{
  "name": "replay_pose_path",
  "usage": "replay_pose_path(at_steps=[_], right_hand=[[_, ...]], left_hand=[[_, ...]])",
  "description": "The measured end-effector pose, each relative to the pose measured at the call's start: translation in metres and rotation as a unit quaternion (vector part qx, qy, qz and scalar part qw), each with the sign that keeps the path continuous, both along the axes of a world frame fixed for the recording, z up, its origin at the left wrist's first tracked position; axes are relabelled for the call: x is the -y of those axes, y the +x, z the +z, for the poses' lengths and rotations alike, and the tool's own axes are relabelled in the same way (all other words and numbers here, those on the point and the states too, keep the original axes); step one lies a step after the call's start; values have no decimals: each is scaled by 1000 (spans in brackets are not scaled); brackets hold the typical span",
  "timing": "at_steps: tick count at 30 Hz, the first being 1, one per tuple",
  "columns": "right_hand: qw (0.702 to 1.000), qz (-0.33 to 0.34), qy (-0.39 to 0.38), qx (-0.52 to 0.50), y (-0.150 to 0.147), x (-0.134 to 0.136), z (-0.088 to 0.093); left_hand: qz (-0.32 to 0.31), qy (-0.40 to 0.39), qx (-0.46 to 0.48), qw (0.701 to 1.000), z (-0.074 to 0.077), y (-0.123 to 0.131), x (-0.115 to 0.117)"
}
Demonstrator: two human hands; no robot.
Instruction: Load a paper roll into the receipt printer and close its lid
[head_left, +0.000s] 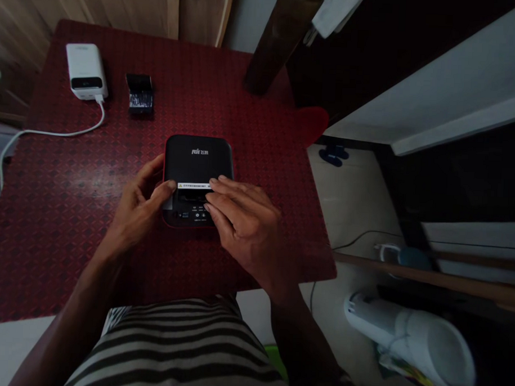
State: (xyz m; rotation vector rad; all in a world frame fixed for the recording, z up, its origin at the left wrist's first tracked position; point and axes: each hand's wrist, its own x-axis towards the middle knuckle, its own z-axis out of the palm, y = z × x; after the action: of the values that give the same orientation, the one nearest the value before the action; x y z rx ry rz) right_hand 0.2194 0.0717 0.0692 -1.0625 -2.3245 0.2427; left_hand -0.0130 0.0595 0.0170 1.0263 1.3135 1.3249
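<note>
A black device with rounded corners (199,167) lies on the red patterned table, with a pale logo near its far edge. Across it runs a white warning strip (193,185), and nearer me are a dark recess and small printed symbols. My left hand (143,197) grips the device's left edge, thumb on top and fingers along the side. The fingers of my right hand (244,215) are drawn together over the right end of the strip and recess. Whatever lies between those fingertips is hidden.
A white power bank (86,71) with a plugged-in white cable (69,134) lies at the table's far left. Beside it is a small opened black case (140,94). A dark brown post (273,47) rises at the far right. Slippers (332,155) and a white cylinder (413,333) are beyond the table (276,137).
</note>
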Motion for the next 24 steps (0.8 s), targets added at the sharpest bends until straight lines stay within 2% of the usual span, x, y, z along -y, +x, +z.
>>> replay_pose_path(at_steps=[3, 8, 12, 19, 24], right_hand=[[1000, 4, 1, -10, 1, 1, -3], [1000, 4, -21, -21, 6, 5, -14], [999, 16, -25, -41, 11, 10, -20], [998, 33, -16, -47, 16, 12, -12], [999, 20, -31, -31, 15, 17, -9]], left_hand=[[-2, -1, -10, 1000, -1, -1, 2], [41, -19, -42, 998, -9, 3, 6], [46, -8, -50, 998, -9, 7, 9], [46, -22, -62, 997, -1, 11, 13], [38, -24, -54, 998, 2, 11, 18]])
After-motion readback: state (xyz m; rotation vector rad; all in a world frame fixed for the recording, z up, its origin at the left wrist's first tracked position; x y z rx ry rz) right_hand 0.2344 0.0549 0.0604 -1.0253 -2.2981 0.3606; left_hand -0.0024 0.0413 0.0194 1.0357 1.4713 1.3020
